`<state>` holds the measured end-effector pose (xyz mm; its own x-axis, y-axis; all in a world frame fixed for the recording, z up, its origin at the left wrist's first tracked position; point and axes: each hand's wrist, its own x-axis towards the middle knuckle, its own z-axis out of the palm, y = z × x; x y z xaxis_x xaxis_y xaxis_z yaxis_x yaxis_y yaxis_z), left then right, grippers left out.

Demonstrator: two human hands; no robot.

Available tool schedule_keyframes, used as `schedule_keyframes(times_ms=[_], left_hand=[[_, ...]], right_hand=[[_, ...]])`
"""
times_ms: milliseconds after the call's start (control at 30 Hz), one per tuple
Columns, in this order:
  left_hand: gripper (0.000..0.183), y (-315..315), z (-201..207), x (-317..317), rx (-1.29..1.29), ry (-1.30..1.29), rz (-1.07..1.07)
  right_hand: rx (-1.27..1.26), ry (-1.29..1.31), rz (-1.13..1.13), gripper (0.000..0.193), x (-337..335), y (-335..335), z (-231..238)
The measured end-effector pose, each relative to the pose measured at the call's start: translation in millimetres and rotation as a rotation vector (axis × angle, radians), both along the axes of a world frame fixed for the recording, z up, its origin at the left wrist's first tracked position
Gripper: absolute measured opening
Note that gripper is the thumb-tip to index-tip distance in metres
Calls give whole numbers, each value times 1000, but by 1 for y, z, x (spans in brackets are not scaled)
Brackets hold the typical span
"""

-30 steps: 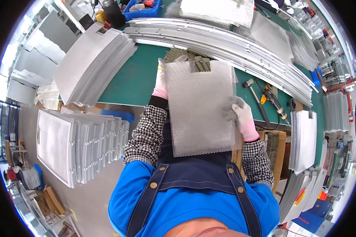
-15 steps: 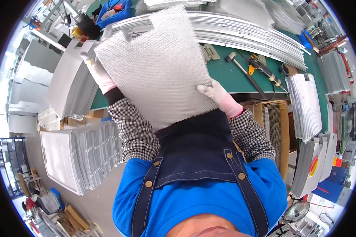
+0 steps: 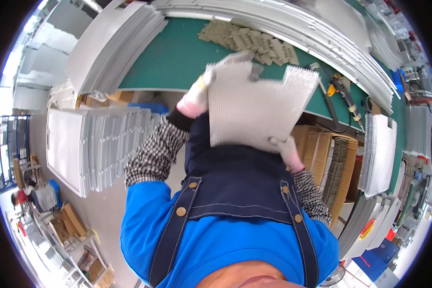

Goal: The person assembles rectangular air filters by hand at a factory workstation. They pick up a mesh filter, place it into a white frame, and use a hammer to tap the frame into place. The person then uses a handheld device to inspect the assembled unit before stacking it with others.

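At the far left stands a blue rack [image 3: 10, 153], and nearer, low down, an open cardboard box [image 3: 72, 222]. A row of pale framed panels [image 3: 65, 151] leans upright beside the table, a blue object [image 3: 149, 107] partly showing behind its far end. Above the panels, a thick stack of sheets [image 3: 105, 45] takes up the left end of the green table [image 3: 177, 57]. The gloved left hand [image 3: 199, 93] grips the upper left of a notched mesh sheet [image 3: 254, 110], its fingers reaching behind; blur hides the thumb's exact place. The sheet is held tilted in front of the apron, across the table's near edge. Just beyond it lies a heap of grey pieces [image 3: 257, 42], and behind that, long metal strips [image 3: 293, 31] run along the table. The gloved right hand [image 3: 288, 152] pinches the sheet's lower right edge. The sheet's upper right corner covers part of a hammer [image 3: 328, 103], which lies beside a power screwdriver [image 3: 346, 100]. Below the table edge, a carton [image 3: 346, 192] holds packed dark pieces; right of it stands another mesh stack [image 3: 377, 158], with grey panels [image 3: 357, 230] below.
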<state>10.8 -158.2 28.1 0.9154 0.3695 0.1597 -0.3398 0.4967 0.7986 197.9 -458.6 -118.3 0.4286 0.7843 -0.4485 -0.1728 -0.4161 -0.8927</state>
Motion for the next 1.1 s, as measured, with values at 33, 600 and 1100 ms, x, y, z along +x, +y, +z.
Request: schedule_keyframes(times_ms=[33, 600, 1100], left_hand=[[94, -11, 8, 1, -46, -27, -71], [119, 4, -9, 17, -87, -23, -92], [120, 14, -13, 46, -225, 63, 15]], right_hand=[[3, 2, 19, 36, -2, -6, 0], [-496, -1345, 318, 33, 137, 222, 110], [-70, -495, 555, 49, 95, 200, 240]])
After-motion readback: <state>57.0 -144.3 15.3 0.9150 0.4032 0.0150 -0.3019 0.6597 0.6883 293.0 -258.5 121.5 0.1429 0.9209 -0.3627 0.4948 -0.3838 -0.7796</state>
